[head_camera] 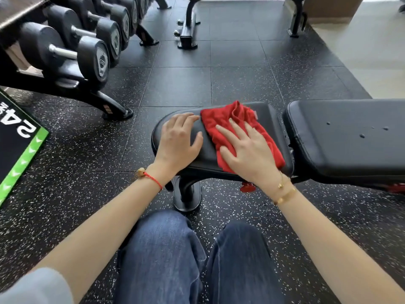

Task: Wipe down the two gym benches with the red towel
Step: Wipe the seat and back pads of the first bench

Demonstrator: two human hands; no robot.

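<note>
On the seat pad (271,119) of the near bench, the right hand (247,150) lies flat with its fingers (228,136) straight and spread, pressing down on the red towel (232,119) without curling round it. Just beside the towel's edge, the left hand (177,141) rests palm-down on the bare black vinyl, fingers relaxed and holding nothing. The towel is crumpled across the middle of the seat, reaching towards its near rim. Right of the seat, the long back pad (350,137) carries a few droplets. A second bench (190,25) stands well apart across the speckled rubber floor (219,80), near a rack of dumbbells (87,49). Blue jeans (197,260) show below, close to the bench post (186,194).
</note>
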